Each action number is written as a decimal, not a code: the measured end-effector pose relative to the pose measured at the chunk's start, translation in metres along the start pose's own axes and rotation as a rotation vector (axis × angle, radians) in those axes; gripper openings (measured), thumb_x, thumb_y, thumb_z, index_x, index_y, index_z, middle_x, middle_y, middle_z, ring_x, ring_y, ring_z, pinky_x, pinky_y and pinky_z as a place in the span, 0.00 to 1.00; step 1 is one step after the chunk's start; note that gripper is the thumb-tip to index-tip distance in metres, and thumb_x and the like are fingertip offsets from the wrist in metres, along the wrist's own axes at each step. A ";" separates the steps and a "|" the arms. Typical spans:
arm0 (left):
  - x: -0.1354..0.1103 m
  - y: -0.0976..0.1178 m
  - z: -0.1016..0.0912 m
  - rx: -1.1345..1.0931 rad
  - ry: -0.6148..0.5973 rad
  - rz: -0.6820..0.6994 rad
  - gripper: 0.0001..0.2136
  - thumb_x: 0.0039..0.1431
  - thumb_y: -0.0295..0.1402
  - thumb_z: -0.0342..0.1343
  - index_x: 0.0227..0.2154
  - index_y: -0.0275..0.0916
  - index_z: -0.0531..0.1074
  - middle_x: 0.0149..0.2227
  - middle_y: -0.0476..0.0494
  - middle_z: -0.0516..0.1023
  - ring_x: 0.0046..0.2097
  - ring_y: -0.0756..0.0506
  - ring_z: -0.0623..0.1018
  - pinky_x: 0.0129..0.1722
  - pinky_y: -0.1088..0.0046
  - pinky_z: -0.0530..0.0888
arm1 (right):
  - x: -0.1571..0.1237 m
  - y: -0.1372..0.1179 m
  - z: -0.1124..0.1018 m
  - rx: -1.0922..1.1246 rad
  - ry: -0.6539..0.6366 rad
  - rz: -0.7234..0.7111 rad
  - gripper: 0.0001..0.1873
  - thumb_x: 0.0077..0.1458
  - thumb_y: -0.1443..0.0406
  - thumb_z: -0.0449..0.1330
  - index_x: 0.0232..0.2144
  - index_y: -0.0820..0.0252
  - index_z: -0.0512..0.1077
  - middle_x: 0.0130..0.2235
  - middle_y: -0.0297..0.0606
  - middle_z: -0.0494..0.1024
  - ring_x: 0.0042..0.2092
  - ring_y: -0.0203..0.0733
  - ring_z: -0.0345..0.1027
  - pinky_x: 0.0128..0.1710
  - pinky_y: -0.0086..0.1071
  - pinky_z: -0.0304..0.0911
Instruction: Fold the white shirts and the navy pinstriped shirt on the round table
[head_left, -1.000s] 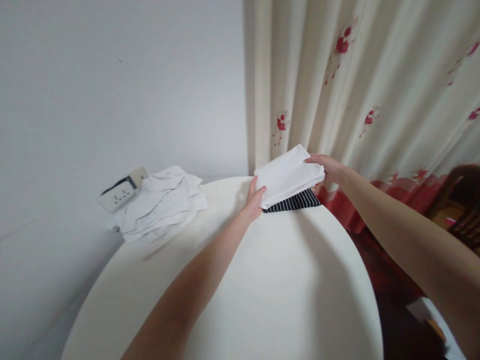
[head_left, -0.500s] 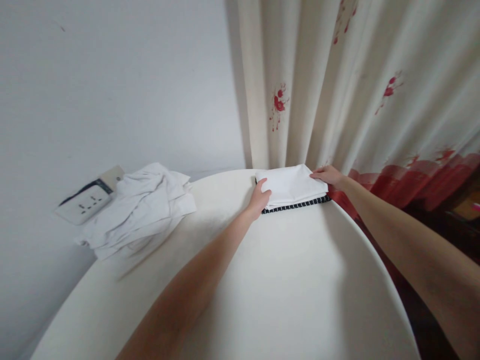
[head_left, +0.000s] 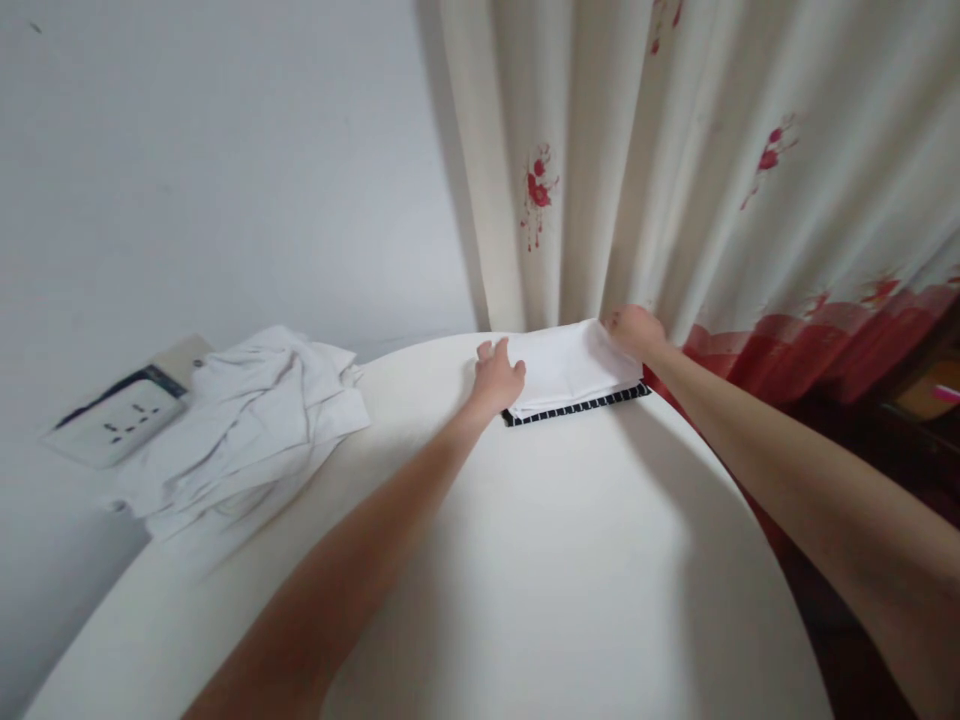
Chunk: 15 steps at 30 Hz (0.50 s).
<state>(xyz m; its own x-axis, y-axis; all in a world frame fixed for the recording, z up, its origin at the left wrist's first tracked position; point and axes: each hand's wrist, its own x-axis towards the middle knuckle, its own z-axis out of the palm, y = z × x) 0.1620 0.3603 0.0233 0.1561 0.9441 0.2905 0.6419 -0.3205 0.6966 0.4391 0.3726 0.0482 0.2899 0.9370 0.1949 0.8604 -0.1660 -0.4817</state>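
Observation:
A folded white cloth lies at the table's far edge on top of a black item with a white grid pattern, whose front edge sticks out below it. My left hand is at the cloth's left side with its fingers spread, the fingertips just over or beside its edge. At the far right corner, the fingers of my right hand are curled in on the cloth, which slopes up toward them. The fingertips there are partly hidden and slightly blurred.
A crumpled heap of white cloth rests on the left of the round white table, against the wall. Beside it is a white socket panel. A cream curtain with red flowers hangs right behind the table's far edge.
My left hand has loosened from the folded cloth and spread its fingers. My right hand has risen slightly and curled at the far right corner. The view has shifted a little.

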 end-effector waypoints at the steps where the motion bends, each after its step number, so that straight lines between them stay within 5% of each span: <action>1: 0.009 0.004 0.004 0.056 0.012 0.077 0.26 0.60 0.31 0.57 0.62 0.36 0.65 0.69 0.32 0.56 0.69 0.33 0.59 0.68 0.58 0.53 | 0.001 -0.009 0.004 -0.033 0.033 -0.060 0.21 0.64 0.61 0.52 0.53 0.66 0.74 0.57 0.57 0.73 0.59 0.58 0.65 0.60 0.49 0.59; 6: 0.041 0.017 0.038 0.203 -0.172 0.215 0.21 0.63 0.37 0.55 0.59 0.45 0.70 0.68 0.38 0.61 0.71 0.31 0.52 0.68 0.42 0.38 | 0.007 -0.042 0.031 -0.239 -0.060 -0.339 0.24 0.67 0.62 0.47 0.62 0.60 0.64 0.69 0.47 0.58 0.69 0.54 0.48 0.66 0.54 0.48; 10: 0.041 0.004 0.055 0.251 -0.209 0.208 0.23 0.61 0.47 0.57 0.59 0.53 0.71 0.69 0.43 0.60 0.72 0.30 0.48 0.66 0.41 0.30 | 0.007 -0.024 0.051 -0.243 -0.203 -0.245 0.28 0.68 0.55 0.43 0.65 0.60 0.61 0.70 0.47 0.55 0.71 0.56 0.44 0.66 0.59 0.45; 15: 0.046 -0.010 0.045 0.327 -0.227 0.148 0.26 0.64 0.49 0.51 0.63 0.53 0.65 0.71 0.45 0.55 0.72 0.31 0.46 0.66 0.38 0.36 | 0.003 0.008 0.055 -0.181 -0.190 -0.161 0.31 0.69 0.55 0.40 0.67 0.63 0.57 0.70 0.52 0.56 0.70 0.56 0.48 0.66 0.53 0.48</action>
<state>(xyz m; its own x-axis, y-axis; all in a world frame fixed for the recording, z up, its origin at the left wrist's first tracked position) 0.1960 0.4109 0.0003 0.4024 0.8946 0.1943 0.7987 -0.4468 0.4032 0.4236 0.3910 -0.0022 0.0746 0.9936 0.0850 0.9547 -0.0465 -0.2939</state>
